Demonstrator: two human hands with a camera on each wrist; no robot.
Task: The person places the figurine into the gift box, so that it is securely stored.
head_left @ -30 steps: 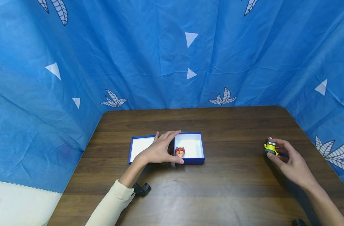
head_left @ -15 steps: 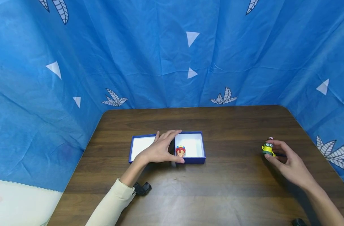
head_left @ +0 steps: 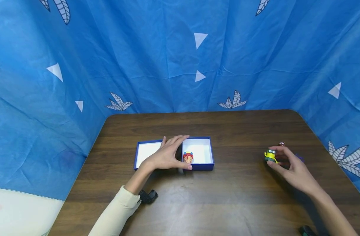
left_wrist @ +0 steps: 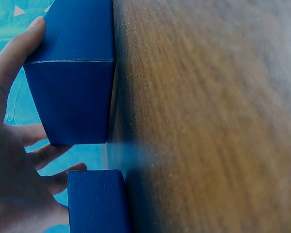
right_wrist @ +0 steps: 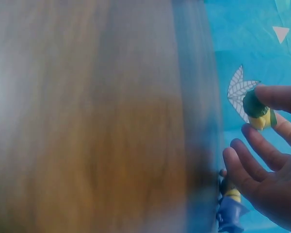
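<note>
My right hand pinches a yellow-and-green Minion figurine between thumb and fingers, above the right part of the table. In the right wrist view the figurine's green underside faces the camera. My left hand spans the left end of a blue box with a white inside, thumb on its near wall and fingers at its far edge. A small figurine with a red top lies in the box's near left corner. Left of it, partly under my hand, is a blue-edged white lid or second tray.
Behind my right hand stand a small figurine with a white-and-red top and a purple-blue figurine, mostly hidden in the head view. A wooden table lies beneath, with a blue curtain around its far and side edges.
My right hand has moved left with the Minion figurine, baring more of the figurines behind it. My left hand stays on the box.
</note>
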